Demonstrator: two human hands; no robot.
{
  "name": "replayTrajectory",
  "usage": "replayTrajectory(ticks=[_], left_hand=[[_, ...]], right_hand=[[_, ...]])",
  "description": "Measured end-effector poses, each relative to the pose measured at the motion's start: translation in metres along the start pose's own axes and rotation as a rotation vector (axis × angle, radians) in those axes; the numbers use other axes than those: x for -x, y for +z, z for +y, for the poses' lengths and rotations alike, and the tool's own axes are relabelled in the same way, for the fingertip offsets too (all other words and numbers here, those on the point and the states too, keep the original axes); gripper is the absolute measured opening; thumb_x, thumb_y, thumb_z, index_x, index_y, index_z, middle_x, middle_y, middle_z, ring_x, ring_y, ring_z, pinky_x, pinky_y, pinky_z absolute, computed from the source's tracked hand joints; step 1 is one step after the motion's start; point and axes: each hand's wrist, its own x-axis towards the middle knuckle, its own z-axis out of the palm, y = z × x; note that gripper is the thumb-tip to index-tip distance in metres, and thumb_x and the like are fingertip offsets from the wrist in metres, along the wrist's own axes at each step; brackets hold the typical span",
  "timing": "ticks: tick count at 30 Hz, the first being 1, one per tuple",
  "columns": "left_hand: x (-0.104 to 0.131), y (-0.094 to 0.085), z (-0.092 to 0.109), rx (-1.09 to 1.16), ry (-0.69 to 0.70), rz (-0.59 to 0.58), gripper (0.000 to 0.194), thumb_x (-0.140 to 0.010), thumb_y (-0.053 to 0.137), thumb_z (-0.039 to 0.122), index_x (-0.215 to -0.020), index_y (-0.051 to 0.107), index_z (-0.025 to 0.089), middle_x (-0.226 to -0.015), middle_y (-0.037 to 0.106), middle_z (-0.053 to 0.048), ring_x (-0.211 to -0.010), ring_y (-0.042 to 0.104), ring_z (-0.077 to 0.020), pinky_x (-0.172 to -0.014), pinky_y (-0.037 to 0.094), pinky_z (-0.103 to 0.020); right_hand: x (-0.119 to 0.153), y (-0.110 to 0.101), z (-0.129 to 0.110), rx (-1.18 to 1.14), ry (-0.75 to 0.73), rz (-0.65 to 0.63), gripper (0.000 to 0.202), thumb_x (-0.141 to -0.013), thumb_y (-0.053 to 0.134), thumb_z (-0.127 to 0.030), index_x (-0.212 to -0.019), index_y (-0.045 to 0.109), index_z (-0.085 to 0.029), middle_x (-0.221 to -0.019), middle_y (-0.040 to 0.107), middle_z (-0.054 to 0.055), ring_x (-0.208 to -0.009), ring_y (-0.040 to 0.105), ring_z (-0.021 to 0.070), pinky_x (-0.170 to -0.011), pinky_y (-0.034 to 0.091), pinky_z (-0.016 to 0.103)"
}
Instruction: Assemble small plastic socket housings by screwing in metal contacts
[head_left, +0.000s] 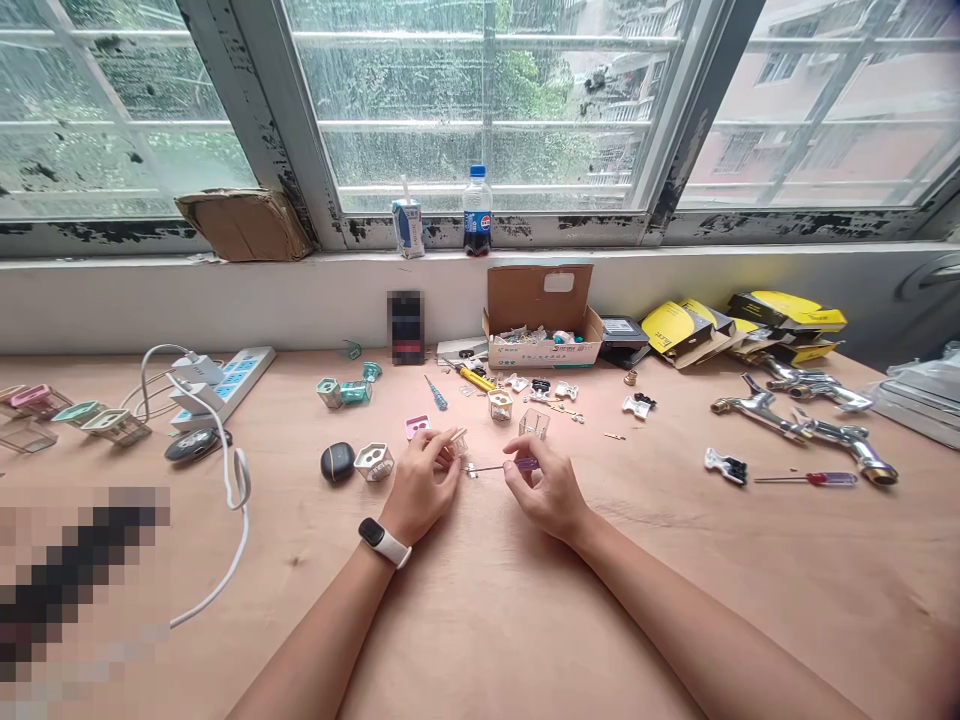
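Note:
My right hand (551, 485) grips a screwdriver (529, 464) by its purple handle, its thin shaft pointing left. Close to the screwdriver's tip is a small, light-coloured metal-looking piece (472, 471); whether they touch I cannot tell. Fingers of my left hand (424, 482), wearing a banded wrist tracker (385, 543), pinch a small pale plastic piece (459, 440), partly hidden. Around the hands lie a white two-hole pencil sharpener (373, 462), a pink sharpener top (418, 426), another white sharpener (500, 404) and a clear hexagonal case (534, 423).
A black rounded case (338, 462) sits left of my hand. Farther left are a power strip (244, 375) with white cables and a computer mouse (196, 446). An open cardboard box (544, 350) stands behind. Chrome faucet parts (806, 425) and another screwdriver (825, 479) lie right.

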Motion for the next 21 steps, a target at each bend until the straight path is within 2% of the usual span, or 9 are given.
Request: replayTrajectory(ticks=[6,11,14,21], left_hand=[[0.0005,0.0012,0.0029,0.019,0.01,-0.069,0.024,-0.091,0.059,0.02,-0.115,0.062,0.019,-0.1,0.057,-0.005,-0.074,0.063,-0.0127,-0.074,0.06,-0.03],[0.0005,0.0012,0.0027,0.029,0.009,-0.102,0.025,-0.088,0.062,0.017,-0.113,0.062,0.021,-0.1,0.057,-0.004,-0.074,0.062,-0.0128,-0.074,0.059,-0.031],[0.0001,0.001,0.0025,0.022,0.005,-0.102,0.027,-0.087,0.064,0.016,-0.113,0.062,0.021,-0.1,0.057,-0.004,-0.074,0.062,-0.0128,-0.075,0.06,-0.031],[-0.0002,0.0005,0.0011,0.094,-0.047,-0.061,0.014,-0.091,0.061,0.024,-0.104,0.061,0.019,-0.1,0.057,-0.005,-0.077,0.064,-0.0135,-0.072,0.061,-0.03]], right_hand=[[0.0004,-0.0002,-0.0001,0.005,-0.041,-0.026,0.01,-0.084,0.055,-0.018,-0.094,0.057,-0.017,-0.062,0.052,-0.004,-0.051,0.05,0.0082,-0.051,0.042,0.019],[0.0006,0.0,0.0002,0.02,-0.052,-0.031,0.013,-0.081,0.056,-0.017,-0.093,0.058,-0.017,-0.064,0.054,-0.003,-0.052,0.051,0.0087,-0.053,0.043,0.02],[0.0009,-0.0019,-0.0006,0.006,-0.041,0.009,0.011,-0.081,0.056,-0.017,-0.092,0.057,-0.018,-0.061,0.051,-0.004,-0.051,0.048,0.0087,-0.051,0.042,0.02],[-0.0016,-0.004,0.0043,-0.029,0.051,0.16,0.004,-0.082,0.056,-0.021,-0.083,0.057,-0.018,-0.062,0.053,-0.002,-0.05,0.048,0.0094,-0.048,0.039,0.021]])
